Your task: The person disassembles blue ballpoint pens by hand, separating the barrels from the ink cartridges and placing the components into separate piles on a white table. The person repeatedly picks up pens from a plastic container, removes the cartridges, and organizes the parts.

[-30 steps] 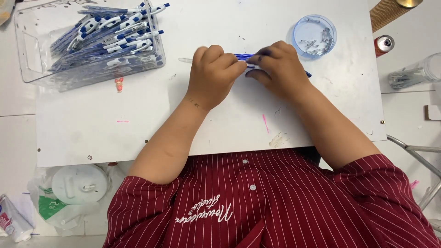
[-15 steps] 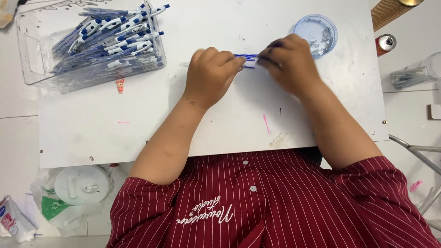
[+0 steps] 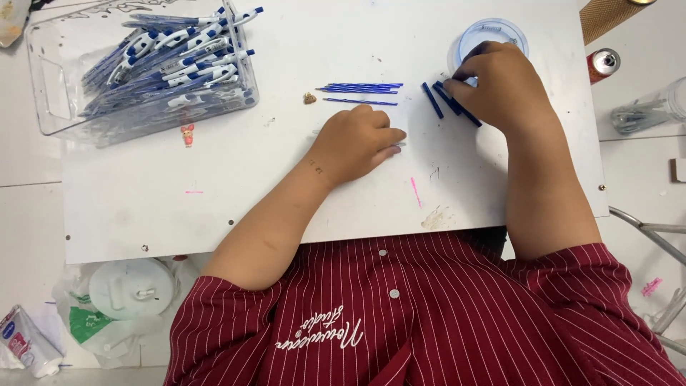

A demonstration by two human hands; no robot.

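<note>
Two hands on our white board (image 3: pixel 214 214): left hand (image 3: pixel 355 143) curled shut, contents hidden; right hand (image 3: pixel 500 82) fingers together over blue pen barrels (image 3: pixel 433 100) beside round lid (image 3: pixel 475 36).

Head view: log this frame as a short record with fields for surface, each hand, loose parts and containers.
surface: white board, marked with stains
left hand: fist resting on the board, possibly over a small part; contents hidden
right hand: at the round clear dish, fingertips by the dark blue pen barrels
loose parts: thin blue refills lying side by side
containers: clear bin of blue and white pens, top left
</note>
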